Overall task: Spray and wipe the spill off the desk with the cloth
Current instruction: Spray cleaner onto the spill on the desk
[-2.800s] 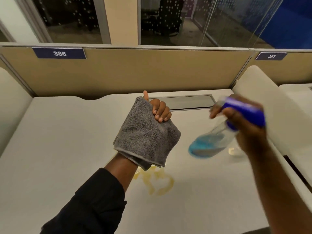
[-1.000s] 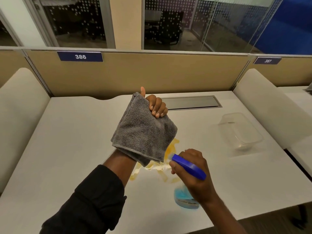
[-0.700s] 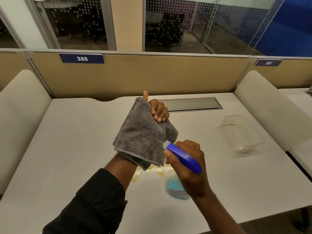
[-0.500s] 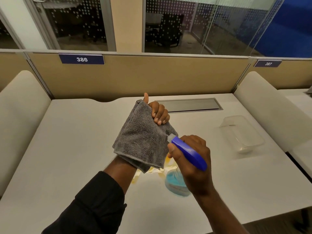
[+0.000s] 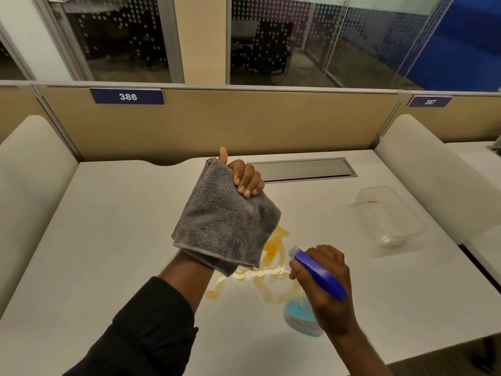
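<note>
My left hand is raised above the white desk and grips a folded grey cloth, which hangs down over my wrist. Under it lies an orange-yellow spill in curling streaks, with a whitish wet patch across its middle; the cloth hides part of it. My right hand holds a spray bottle with a blue trigger head and blue liquid in its clear body. The nozzle points left at the spill from close by.
A clear plastic container sits on the desk at the right. A grey cable hatch lies flush at the back. Tan partitions and cream side panels enclose the desk. The front edge runs just behind my right wrist.
My right hand brought the spray bottle in from the right, lifted it near the cloth, then lowered it toward the spill. A whitish wet patch now shows on the spill. My left hand stayed raised.
</note>
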